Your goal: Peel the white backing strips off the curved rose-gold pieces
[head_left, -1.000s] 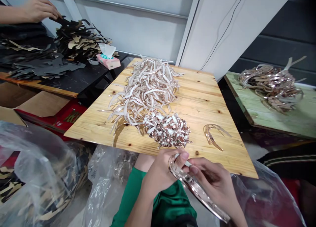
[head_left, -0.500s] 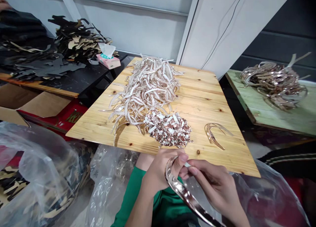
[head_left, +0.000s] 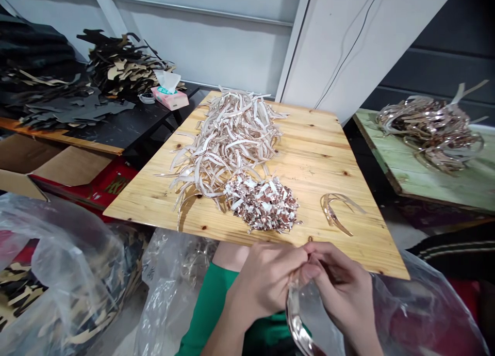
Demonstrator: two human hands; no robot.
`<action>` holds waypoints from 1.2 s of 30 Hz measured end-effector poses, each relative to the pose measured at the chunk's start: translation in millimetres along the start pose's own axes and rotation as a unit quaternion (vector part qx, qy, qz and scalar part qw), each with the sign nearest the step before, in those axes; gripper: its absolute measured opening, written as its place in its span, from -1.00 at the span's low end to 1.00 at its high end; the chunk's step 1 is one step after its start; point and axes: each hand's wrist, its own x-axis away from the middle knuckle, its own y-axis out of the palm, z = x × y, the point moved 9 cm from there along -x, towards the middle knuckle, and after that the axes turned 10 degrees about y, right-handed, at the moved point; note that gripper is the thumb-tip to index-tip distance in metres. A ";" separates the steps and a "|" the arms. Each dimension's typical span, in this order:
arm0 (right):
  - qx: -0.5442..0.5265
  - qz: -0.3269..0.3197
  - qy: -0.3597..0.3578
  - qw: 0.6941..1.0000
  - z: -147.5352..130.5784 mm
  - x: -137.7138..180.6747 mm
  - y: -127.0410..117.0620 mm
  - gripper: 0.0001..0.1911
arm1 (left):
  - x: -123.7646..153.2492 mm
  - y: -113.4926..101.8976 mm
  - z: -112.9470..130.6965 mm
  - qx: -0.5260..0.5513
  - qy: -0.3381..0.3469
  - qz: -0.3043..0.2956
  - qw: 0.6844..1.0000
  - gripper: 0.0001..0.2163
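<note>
Straight ahead, a pine worktop [head_left: 320, 155] fills the middle of the view, set corner-on to the camera. On it lie a tall heap of pale strips [head_left: 228, 139], a smaller heap of chopped rose-gold scraps [head_left: 261, 204] touching its near end, and a few curled strips [head_left: 334, 211] off to the right. A white wall [head_left: 193, 41] rises behind. To the left, a black worktop [head_left: 127, 118] carries dark scraps [head_left: 116, 67] and a pink tissue box [head_left: 168, 95], with a cardboard box [head_left: 69, 165] below it. To the right, a green board [head_left: 421, 185] holds a tangle of metallic strips [head_left: 429, 134]. Clear plastic bags [head_left: 65, 273] bulge along the bottom of the view.

Just past the pine worktop's near edge, the left hand [head_left: 266, 278], in a green sleeve [head_left: 209, 299], meets the right hand [head_left: 340, 284]. A shiny strip [head_left: 296, 314] hangs down from between them, below that edge. The fingers [head_left: 328, 258] of both hands are closed together, pinching the strip's upper end and hiding it from view.
</note>
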 end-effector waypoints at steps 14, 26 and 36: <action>-0.097 -0.134 -0.073 0.984 -25.7 19.3 -1.6 -0.62 | 17.8 -5.1 -5.7 -0.065 -0.226 -0.048 0.971 -0.38; -0.172 -0.126 -0.051 0.976 -22.5 19.8 10.0 -0.72 | 3.8 4.2 17.8 0.090 -0.106 -0.098 0.985 -0.41; -0.225 -0.107 0.110 0.962 2.5 22.9 13.2 -0.60 | 0.5 7.4 18.6 0.064 -0.051 -0.069 0.994 -0.46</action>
